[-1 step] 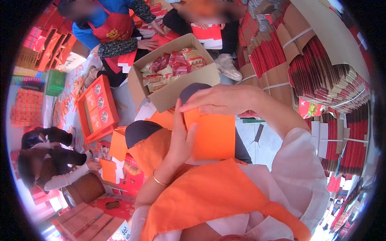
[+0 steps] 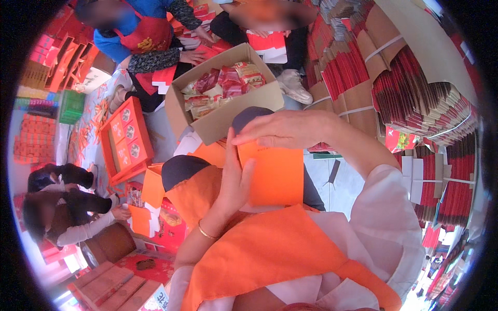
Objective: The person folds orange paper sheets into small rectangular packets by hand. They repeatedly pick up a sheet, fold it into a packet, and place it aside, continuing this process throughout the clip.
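An orange paperboard box (image 2: 277, 176) stands upright above my lap, its flat face toward me. My left hand (image 2: 236, 179) holds its left edge, fingers stretched upward and thumb over the face. My right hand (image 2: 290, 128) lies across the top edge, fingers together and thumb against the face; the fingertips meet those of my left hand. How the top closes is hidden under the right hand. Just beyond my hands is an open cardboard carton (image 2: 238, 106) with red and cream wrapped packets (image 2: 228, 80) inside. An orange apron (image 2: 264, 254) covers my lap.
Orange-red trays (image 2: 127, 140) lie on the floor at left. Two people sit beyond the carton; another person, at left, holds an orange box (image 2: 140, 220). Strapped stacks of red flat cardboard (image 2: 415, 98) rise at right. Reddish boxes (image 2: 111, 287) lie near left.
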`<action>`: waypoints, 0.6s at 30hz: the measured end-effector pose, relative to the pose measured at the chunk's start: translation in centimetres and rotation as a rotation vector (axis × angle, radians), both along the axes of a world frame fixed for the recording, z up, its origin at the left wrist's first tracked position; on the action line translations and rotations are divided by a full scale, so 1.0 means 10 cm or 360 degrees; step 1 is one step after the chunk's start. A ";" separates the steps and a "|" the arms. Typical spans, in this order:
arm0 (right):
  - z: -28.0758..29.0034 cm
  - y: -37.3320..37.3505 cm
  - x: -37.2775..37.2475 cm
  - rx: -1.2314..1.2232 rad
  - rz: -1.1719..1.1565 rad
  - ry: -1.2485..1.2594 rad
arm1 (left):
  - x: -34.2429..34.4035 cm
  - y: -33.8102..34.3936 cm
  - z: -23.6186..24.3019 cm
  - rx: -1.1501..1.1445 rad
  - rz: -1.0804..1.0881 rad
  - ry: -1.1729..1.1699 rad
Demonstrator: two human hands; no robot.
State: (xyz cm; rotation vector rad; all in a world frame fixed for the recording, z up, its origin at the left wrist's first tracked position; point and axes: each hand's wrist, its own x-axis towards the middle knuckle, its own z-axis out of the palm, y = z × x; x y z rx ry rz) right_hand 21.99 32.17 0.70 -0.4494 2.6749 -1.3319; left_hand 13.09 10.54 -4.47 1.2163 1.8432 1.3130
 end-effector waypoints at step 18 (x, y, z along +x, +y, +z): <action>0.02 -0.07 0.11 -0.0050 -0.0044 -0.0119 | -0.04 -0.04 0.02 0.0011 -0.0132 -0.0011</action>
